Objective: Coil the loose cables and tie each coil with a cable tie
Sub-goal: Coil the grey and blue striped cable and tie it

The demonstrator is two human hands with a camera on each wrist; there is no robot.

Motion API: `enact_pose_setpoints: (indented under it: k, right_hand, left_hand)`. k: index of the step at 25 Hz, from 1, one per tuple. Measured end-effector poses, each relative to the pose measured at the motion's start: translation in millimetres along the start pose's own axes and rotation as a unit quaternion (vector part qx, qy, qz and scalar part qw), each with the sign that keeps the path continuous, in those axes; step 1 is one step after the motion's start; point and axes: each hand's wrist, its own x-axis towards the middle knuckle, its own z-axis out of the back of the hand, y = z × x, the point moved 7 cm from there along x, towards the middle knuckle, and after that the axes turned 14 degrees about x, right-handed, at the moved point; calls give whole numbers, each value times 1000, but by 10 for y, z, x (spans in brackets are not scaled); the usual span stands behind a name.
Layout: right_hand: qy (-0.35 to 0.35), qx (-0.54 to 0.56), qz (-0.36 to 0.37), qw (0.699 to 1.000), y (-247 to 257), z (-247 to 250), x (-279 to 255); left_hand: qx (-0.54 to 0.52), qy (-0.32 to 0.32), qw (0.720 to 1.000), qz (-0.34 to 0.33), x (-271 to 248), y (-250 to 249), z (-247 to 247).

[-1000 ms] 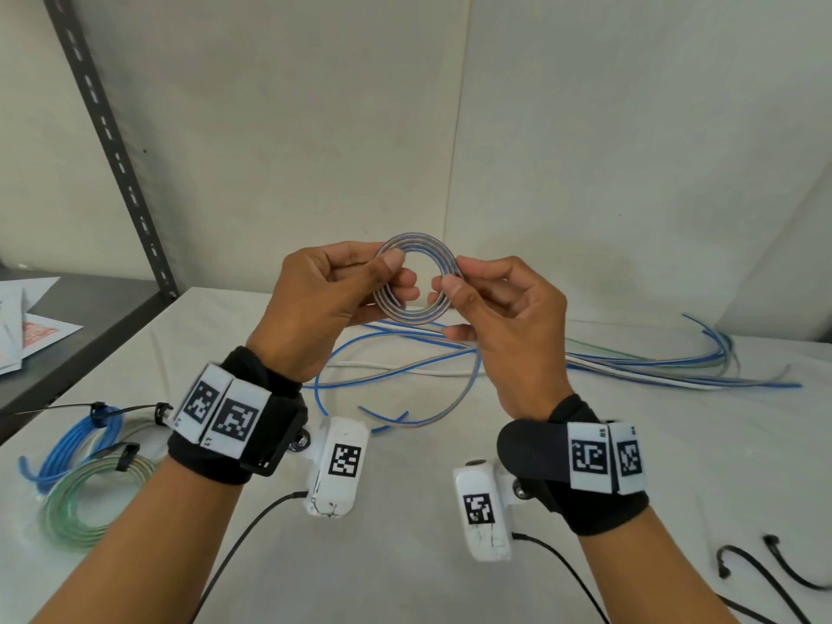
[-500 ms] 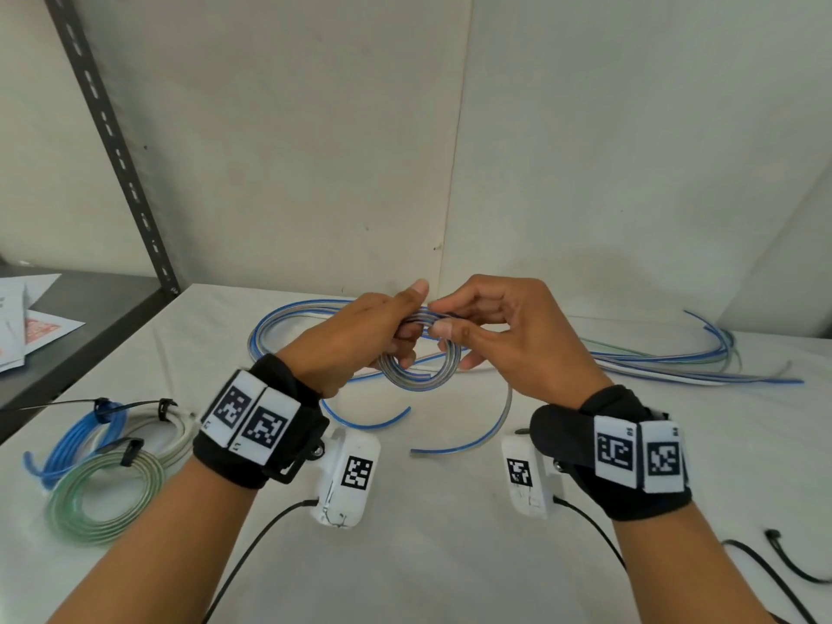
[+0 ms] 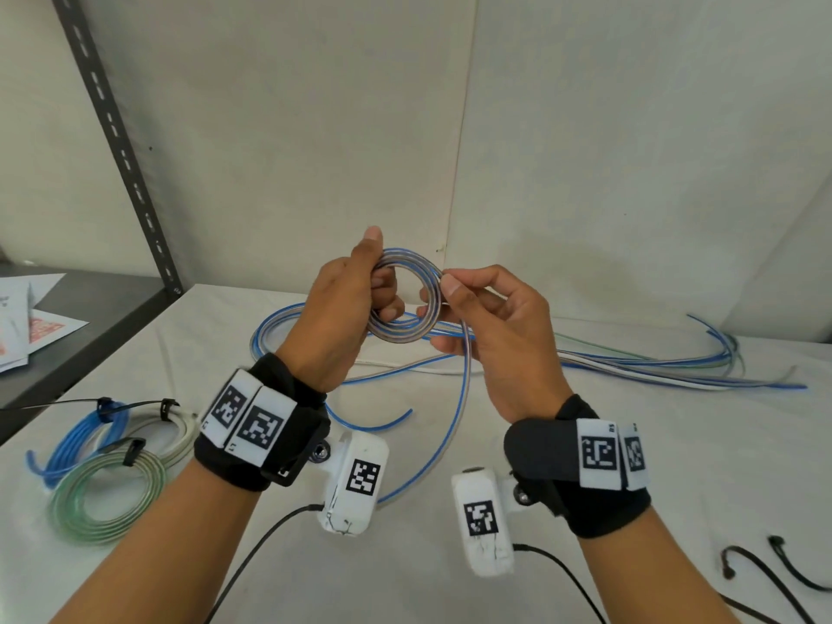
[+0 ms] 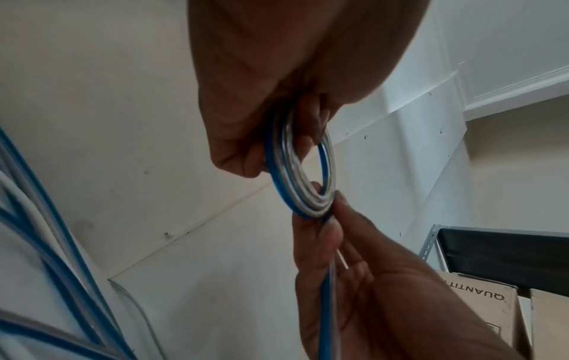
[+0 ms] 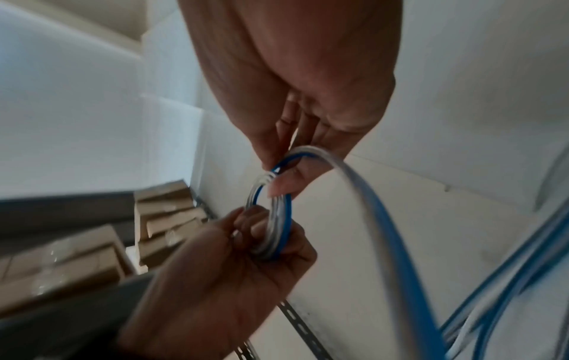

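Coiling in hand: left hand (image 3: 342,308) grips the coil (image 3: 405,304), right hand (image 3: 490,326) pinches the loose tail (image 3: 459,398); next, wind remaining tail, then tie

Two hands (image 3: 342,308) (image 3: 499,326) hold one coil (image 3: 405,328); three tied coils on the table: blue (image 3: 79,443), white (image 3: 175,432), green (image 3: 106,499). One loose bundle of cables (image 3: 653,367), too tangled to count. At least two black ties (image 3: 761,569) (image 3: 797,574) at the right
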Motion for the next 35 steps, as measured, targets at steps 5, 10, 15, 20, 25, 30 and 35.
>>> enact_pose_setpoints:
  k: [5, 10, 15, 20, 25, 30, 35]
  right_hand:
    - [6, -5, 57, 998, -24, -90, -41]
    - [33, -78, 83, 993, 165, 28, 38]
    - [146, -265, 62, 951, 261, 59, 57]
    - [153, -288, 68, 943, 228, 85, 79]
    - [84, -209, 103, 969, 309, 184, 145]
    - [52, -86, 87, 991, 254, 118, 98]
    - [-31, -29, 139, 989, 229, 97, 38]
  left_hand:
    - [-51, -22, 998, 4, -7, -1, 30]
    - [132, 62, 989, -34, -39, -70, -16]
    - [270, 165, 947, -63, -86, -34, 24]
    - [277, 172, 944, -47, -102, 1, 61]
    - [184, 90, 977, -51, -45, -81, 204]
    - [102, 36, 993, -46, -33, -109, 206]
    - [57, 13, 998, -32, -31, -73, 146]
